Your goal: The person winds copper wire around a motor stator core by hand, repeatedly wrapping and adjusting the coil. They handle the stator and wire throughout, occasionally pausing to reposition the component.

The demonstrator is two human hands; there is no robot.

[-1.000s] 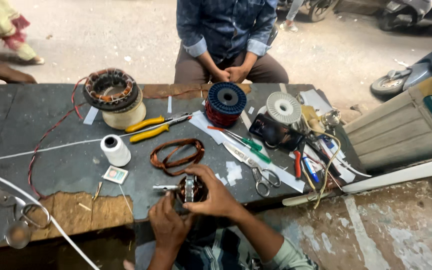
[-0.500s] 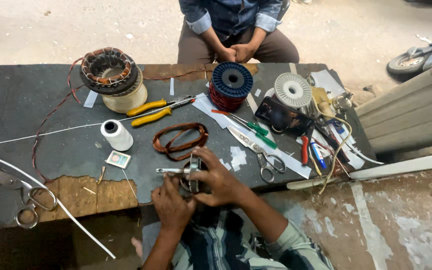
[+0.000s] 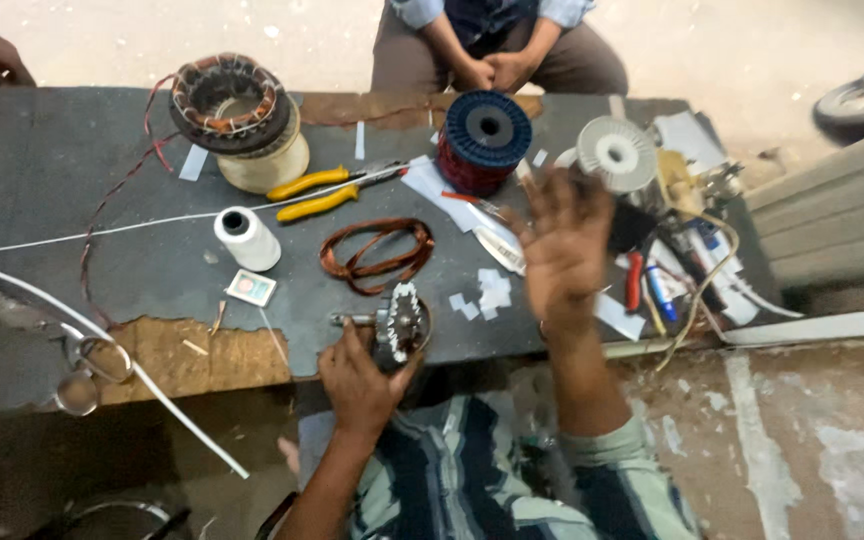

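left hand (image 3: 360, 385) grips rotor (image 3: 399, 322) at table (image 3: 72, 190) near edge, just below copper coil (image 3: 376, 253); right hand (image 3: 564, 248) raised right of rotor, fingers spread, empty, blurred.

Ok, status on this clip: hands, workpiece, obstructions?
Left hand grips armature at table edge. Right hand raised, open, empty, blurred. Copper coil lies just beyond.

Small square packet (image 3: 251, 288), white with red-green print, lower-left of centre on dark table (image 3: 52, 180). No signs, no screens.
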